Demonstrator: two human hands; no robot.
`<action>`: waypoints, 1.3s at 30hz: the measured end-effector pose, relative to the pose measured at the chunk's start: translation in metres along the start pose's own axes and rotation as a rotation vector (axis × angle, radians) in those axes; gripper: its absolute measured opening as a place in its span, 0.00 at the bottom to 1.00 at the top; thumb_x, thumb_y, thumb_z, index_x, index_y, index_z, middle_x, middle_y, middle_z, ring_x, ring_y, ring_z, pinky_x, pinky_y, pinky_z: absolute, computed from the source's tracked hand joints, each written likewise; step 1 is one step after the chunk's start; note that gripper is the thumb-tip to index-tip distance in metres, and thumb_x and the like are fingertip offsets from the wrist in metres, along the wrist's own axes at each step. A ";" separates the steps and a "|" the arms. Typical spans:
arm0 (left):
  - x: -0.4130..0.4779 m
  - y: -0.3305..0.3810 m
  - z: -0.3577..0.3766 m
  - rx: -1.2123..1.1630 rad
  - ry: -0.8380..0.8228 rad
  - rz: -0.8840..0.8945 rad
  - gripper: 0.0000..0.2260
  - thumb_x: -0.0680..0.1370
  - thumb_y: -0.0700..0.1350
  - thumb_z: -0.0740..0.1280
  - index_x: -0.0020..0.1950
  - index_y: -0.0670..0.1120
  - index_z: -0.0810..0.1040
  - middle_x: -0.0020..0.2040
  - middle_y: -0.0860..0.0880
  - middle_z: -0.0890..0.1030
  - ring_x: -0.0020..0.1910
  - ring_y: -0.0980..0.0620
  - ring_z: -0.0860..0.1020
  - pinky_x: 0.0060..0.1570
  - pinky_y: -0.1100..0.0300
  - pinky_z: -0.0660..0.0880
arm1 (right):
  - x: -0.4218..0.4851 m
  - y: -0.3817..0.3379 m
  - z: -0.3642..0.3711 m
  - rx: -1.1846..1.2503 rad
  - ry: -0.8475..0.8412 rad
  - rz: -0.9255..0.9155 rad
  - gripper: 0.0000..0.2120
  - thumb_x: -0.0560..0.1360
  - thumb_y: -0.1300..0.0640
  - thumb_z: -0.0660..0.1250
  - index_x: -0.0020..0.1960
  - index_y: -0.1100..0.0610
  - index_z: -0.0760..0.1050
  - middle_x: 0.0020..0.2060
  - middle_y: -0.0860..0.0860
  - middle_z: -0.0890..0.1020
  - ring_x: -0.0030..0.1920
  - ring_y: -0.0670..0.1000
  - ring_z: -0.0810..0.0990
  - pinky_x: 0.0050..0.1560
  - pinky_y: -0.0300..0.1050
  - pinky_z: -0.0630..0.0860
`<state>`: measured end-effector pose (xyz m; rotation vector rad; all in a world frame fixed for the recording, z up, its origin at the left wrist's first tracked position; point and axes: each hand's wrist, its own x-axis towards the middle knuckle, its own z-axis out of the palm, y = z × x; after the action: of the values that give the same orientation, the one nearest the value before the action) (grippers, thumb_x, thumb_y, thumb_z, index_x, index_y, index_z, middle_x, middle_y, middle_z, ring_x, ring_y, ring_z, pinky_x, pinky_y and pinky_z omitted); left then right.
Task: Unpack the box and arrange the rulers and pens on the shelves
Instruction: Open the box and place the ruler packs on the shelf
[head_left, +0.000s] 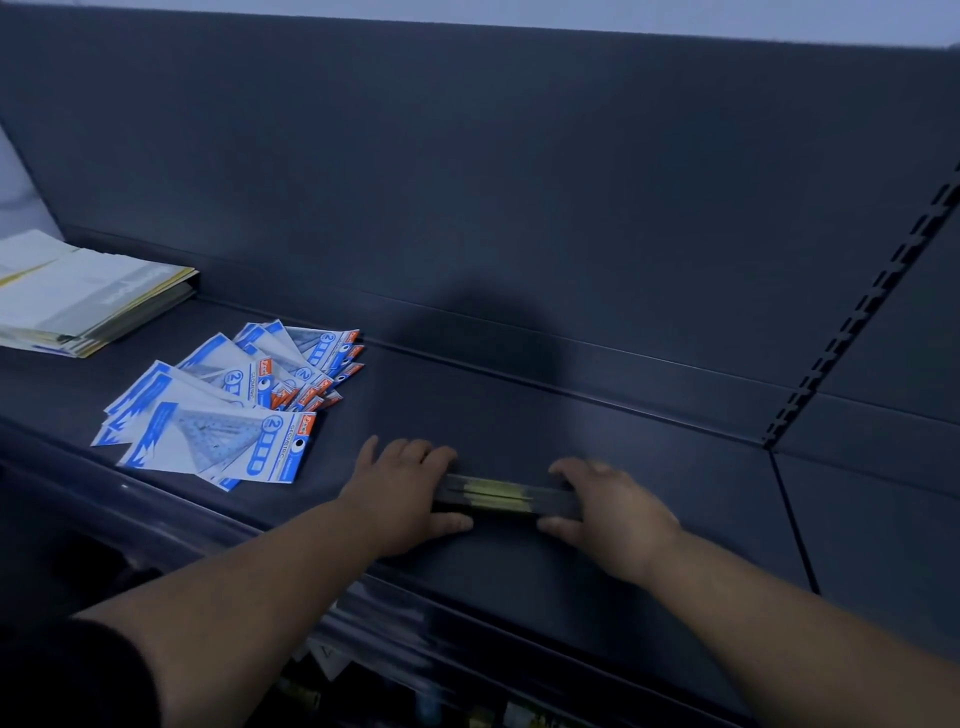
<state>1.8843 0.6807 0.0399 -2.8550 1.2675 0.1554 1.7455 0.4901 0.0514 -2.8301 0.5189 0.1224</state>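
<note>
Two bare forearms reach in over the shelf (649, 457) lip. The left grip (410, 488) and right grip (608, 512) are each clamped round one end of a slim dark bundle (498, 493) with a yellow band. It could be rulers or pens, as blur hides which, and it lies flat near the front edge. If one grip lets go first, I judge the pieces may splay or roll off the lip. A push leftward could also scatter the fanned set-square packets (228, 410).
</note>
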 end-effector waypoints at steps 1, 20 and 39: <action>0.000 -0.001 0.001 -0.008 -0.002 0.007 0.31 0.73 0.68 0.61 0.71 0.55 0.62 0.68 0.51 0.66 0.69 0.49 0.64 0.73 0.45 0.51 | 0.001 0.000 0.002 0.011 -0.010 -0.027 0.23 0.75 0.41 0.66 0.66 0.46 0.67 0.62 0.48 0.72 0.63 0.52 0.71 0.62 0.44 0.70; 0.045 -0.042 0.014 -0.717 0.197 -0.342 0.31 0.65 0.61 0.75 0.66 0.55 0.72 0.74 0.45 0.56 0.73 0.45 0.61 0.71 0.55 0.61 | 0.051 -0.002 0.004 0.241 0.034 0.042 0.39 0.66 0.40 0.76 0.73 0.45 0.66 0.65 0.46 0.71 0.67 0.49 0.68 0.66 0.38 0.63; 0.076 -0.002 0.010 -0.135 0.049 0.088 0.38 0.73 0.71 0.52 0.78 0.54 0.49 0.79 0.53 0.47 0.77 0.52 0.45 0.75 0.50 0.40 | 0.058 0.000 0.004 -0.141 -0.050 -0.015 0.46 0.70 0.25 0.55 0.79 0.46 0.43 0.79 0.44 0.48 0.78 0.47 0.48 0.77 0.54 0.38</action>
<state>1.9352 0.6265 0.0231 -2.9328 1.4459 0.1799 1.7996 0.4717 0.0397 -2.9582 0.4958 0.2350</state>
